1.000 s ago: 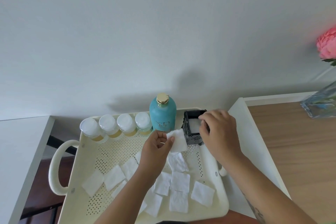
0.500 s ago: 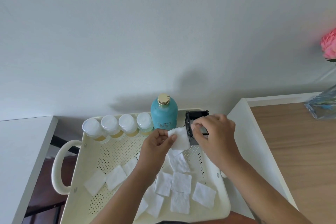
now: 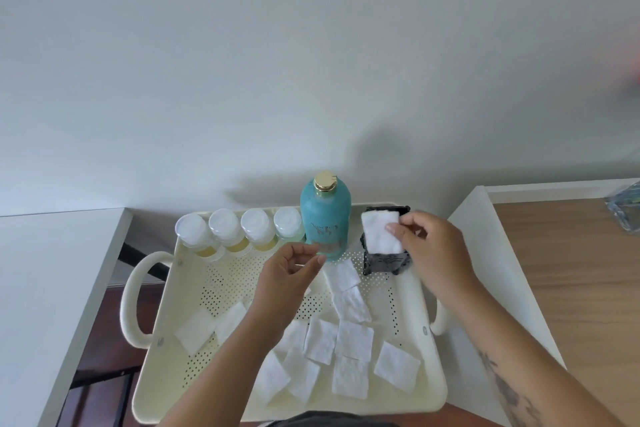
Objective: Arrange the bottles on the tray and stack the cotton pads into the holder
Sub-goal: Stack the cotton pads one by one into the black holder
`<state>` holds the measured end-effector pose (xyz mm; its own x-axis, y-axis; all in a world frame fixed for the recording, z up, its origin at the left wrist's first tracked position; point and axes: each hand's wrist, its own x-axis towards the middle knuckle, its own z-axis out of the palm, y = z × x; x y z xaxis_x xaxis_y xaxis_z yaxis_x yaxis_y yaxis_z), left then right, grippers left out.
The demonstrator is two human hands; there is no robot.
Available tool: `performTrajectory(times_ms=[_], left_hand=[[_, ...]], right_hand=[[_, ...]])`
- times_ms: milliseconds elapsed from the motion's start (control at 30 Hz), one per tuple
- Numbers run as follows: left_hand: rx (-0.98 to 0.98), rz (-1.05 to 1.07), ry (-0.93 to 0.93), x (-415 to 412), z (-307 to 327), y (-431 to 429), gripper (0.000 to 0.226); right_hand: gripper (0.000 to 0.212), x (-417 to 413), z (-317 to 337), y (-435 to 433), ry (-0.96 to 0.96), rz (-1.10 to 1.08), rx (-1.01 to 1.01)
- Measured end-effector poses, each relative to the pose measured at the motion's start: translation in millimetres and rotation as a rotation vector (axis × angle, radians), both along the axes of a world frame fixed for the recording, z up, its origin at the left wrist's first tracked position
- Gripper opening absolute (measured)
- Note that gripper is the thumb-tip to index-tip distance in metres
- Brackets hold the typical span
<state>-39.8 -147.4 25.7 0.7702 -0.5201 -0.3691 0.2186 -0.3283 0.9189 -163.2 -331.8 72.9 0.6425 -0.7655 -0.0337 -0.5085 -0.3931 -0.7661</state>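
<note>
View from above of a cream perforated tray (image 3: 152,374) with a loop handle at each side, set against a pale wall (image 3: 311,62). Along the tray's far edge, four small bottles (image 3: 256,230) with white caps stand upright in a row, touching side by side. Just right of them stands a tall teal bottle (image 3: 325,218) with a gold cap. Right of that, at the far right corner, sits a small black holder (image 3: 386,258).

The right hand (image 3: 433,250) pinches one white square pad (image 3: 379,232) between thumb and fingertips, holding it tilted over the holder's open top. The pad's lower edge lies in front of the holder; whether it is inside cannot be told. The left hand (image 3: 287,281) hovers over the middle of the tray, near the teal bottle, with fingers loosely curled and nothing in it.

About a dozen loose pads (image 3: 353,340) lie scattered on the tray floor, mostly in the near half, several overlapping.

A white surface (image 3: 52,288) lies to the left and a wooden table (image 3: 571,288) to the right, with a clear glass object (image 3: 625,208) at its far edge.
</note>
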Motion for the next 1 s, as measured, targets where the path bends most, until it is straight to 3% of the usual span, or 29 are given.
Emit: performTrajectory(times_ms=[133, 400, 533, 667, 767, 867, 1000], left_hand=[[0.155, 0.062, -0.098, 13.3, -16.1, 26.5, 0.005], [0.598, 0.040, -0.466, 38.2, -48.1, 94.1, 0.013], [0.844, -0.065, -0.512, 40.2, -53.6, 117.3, 0.032], [0.889, -0.126, -0.549, 35.1, -56.6, 120.1, 0.036], [0.942, -0.144, -0.651, 31.4, -58.3, 114.1, 0.034], [0.975, -0.168, -0.661, 33.1, -61.5, 111.2, 0.035], [0.996, -0.208, -0.653, 36.8, -65.8, 110.0, 0.030]], right_hand=[[0.021, 4.9, -6.6, -22.0, 0.124, -0.026, -0.017], [0.024, 14.8, -17.7, -26.5, 0.388, 0.088, -0.354], [0.015, 12.8, -24.3, -21.2, 0.308, 0.035, -0.566], [0.010, 4.8, -34.7, -10.2, 0.144, 0.097, -0.691], [0.031, 1.6, -42.4, -3.5, 0.178, 0.165, -0.634], [0.054, 4.7, -43.8, -3.0, 0.343, 0.242, -0.581], [0.063, 7.7, -46.7, -4.1, 0.478, 0.301, -0.579]])
